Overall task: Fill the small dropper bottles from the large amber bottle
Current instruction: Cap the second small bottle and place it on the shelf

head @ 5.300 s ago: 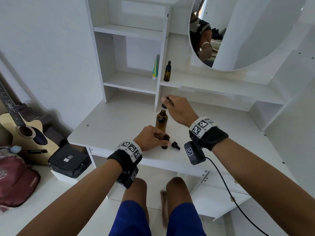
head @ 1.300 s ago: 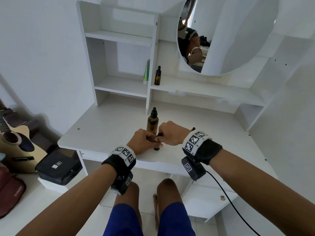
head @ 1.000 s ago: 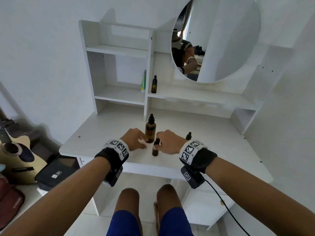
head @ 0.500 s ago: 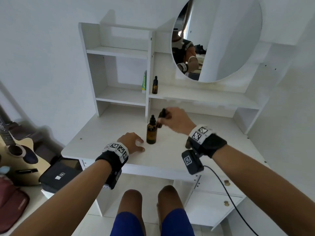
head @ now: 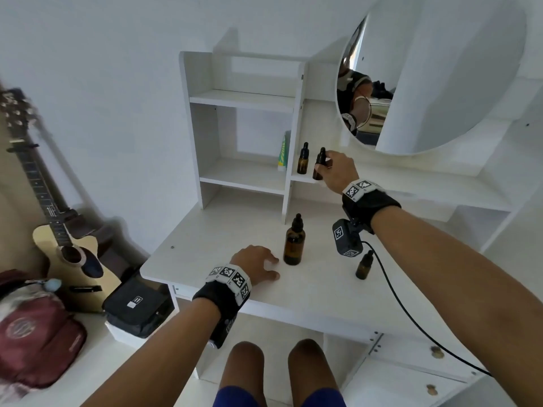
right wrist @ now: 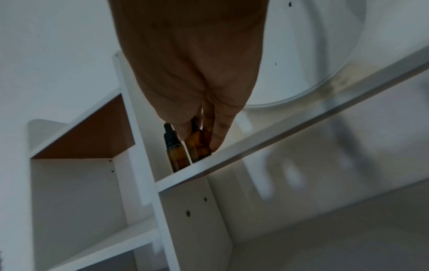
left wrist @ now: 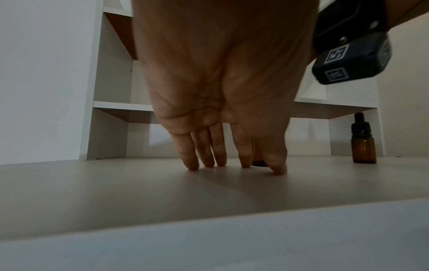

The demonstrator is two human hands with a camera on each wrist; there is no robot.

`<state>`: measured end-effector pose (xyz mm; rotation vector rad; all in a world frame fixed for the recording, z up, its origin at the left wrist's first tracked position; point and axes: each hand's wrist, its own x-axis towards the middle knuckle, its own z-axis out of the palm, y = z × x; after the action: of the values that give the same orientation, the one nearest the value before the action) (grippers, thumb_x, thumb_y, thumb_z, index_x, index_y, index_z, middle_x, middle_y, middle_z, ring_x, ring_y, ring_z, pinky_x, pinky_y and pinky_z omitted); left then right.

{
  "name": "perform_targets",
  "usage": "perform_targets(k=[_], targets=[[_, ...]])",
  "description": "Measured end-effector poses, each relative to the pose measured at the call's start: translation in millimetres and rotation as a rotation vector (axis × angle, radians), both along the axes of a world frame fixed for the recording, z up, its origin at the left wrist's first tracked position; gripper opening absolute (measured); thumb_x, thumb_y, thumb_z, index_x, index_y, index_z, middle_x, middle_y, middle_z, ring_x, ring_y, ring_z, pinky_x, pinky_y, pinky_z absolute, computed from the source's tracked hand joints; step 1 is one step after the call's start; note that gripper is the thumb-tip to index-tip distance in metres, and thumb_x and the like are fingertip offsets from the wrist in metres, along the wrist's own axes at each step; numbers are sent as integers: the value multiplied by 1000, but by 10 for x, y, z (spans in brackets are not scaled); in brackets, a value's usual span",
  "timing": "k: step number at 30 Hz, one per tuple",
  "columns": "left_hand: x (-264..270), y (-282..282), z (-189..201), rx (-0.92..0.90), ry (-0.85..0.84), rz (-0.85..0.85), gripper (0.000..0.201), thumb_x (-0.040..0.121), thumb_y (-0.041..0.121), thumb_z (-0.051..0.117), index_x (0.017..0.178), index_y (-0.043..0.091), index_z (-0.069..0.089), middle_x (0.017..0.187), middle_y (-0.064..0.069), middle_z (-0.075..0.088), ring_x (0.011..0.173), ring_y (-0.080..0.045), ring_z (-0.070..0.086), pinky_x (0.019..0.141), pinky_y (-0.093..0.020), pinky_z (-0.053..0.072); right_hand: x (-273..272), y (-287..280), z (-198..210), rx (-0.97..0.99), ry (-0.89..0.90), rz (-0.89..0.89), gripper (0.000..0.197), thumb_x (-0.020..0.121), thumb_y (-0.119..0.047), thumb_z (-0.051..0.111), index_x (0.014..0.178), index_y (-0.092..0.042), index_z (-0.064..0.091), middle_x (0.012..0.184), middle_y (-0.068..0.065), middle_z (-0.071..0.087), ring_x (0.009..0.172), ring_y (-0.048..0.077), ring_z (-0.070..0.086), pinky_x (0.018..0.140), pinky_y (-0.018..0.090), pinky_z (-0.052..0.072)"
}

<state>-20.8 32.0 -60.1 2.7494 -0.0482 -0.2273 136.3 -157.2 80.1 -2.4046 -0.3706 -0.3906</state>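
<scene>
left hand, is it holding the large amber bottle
No, the left hand rests with straight fingers on the desk, beside the large amber bottle.

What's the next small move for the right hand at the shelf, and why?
Probably set it down and let go. The right hand holds a capped small dropper bottle upright at the front edge of the shelf, right beside the one already standing there. Its base looks at or just above the board; contact is unclear. Another small bottle waits on the desk.
</scene>
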Motion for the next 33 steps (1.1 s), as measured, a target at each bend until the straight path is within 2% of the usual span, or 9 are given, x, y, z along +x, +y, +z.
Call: perform_targets(k=[4, 6, 10, 13, 17, 23, 27, 29, 33], targets=[[21, -6, 5, 31, 15, -15, 50, 84, 51, 66, 131, 34, 58, 144, 6, 49, 129, -18, 48, 109, -34, 38, 143, 27, -105, -23, -17, 0, 33, 93, -18, 64, 122, -2, 61, 115, 18, 69, 108, 34, 63, 91, 28, 45], [30, -15, 11, 45, 20, -18, 51, 84, 50, 66, 132, 34, 57, 145, 5, 49, 130, -18, 48, 109, -35, 37, 204, 31, -180, -13, -20, -3, 33, 90, -16, 67, 119, -2, 62, 114, 18, 69, 108, 35, 64, 94, 31, 47], [45, -18, 24, 53, 17, -22, 52, 84, 50, 67, 132, 33, 58, 144, 4, 49, 130, -19, 48, 109, -34, 37, 269, 48, -246, 38, -1, -29, 46, 89, -15, 69, 131, -2, 56, 119, 18, 68, 111, 33, 64, 99, 32, 48], [45, -17, 33, 49, 24, -21, 52, 83, 50, 68, 131, 33, 58, 143, 3, 50, 128, -19, 49, 108, -34, 38, 273, 42, -245, 26, 7, -28, 55, 91, -14, 67, 141, -1, 47, 125, 18, 65, 118, 32, 60, 104, 31, 43], [39, -20, 45, 56, 26, -18, 53, 83, 50, 68, 131, 32, 58, 139, 1, 54, 125, -20, 52, 105, -33, 40, 197, -13, -248, -28, 0, -10, 49, 95, -5, 55, 141, 4, 43, 125, 19, 65, 119, 33, 59, 103, 29, 40], [0, -34, 62, 51, 5, -33, 53, 86, 48, 65, 135, 31, 55, 147, 4, 47, 133, -18, 45, 111, -32, 34, -169, -234, -289, -27, -4, 68, 47, 93, 6, 47, 140, 0, 46, 126, 17, 63, 117, 27, 61, 100, 22, 43], [-23, -26, 49, 55, 20, -42, 53, 88, 50, 62, 137, 32, 52, 151, 5, 43, 136, -17, 42, 113, -33, 32, -502, -454, -402, -42, 15, 95, 42, 93, 2, 48, 135, -4, 51, 124, 12, 62, 108, 19, 60, 92, 21, 45], [-35, -33, 53, 64, 28, -51, 54, 90, 50, 60, 139, 32, 50, 152, 5, 42, 137, -18, 41, 113, -33, 31, -678, -593, -485, -49, 58, 101, 45, 92, 0, 53, 137, -6, 49, 127, 10, 60, 110, 16, 57, 94, 21, 44], [-56, -31, 53, 66, 30, -58, 55, 91, 49, 58, 141, 29, 48, 153, 4, 40, 138, -19, 40, 113, -32, 30, -947, -881, -716, -76, 107, 79, 51, 92, -9, 61, 140, -6, 46, 136, 11, 56, 124, 24, 55, 104, 29, 42]])
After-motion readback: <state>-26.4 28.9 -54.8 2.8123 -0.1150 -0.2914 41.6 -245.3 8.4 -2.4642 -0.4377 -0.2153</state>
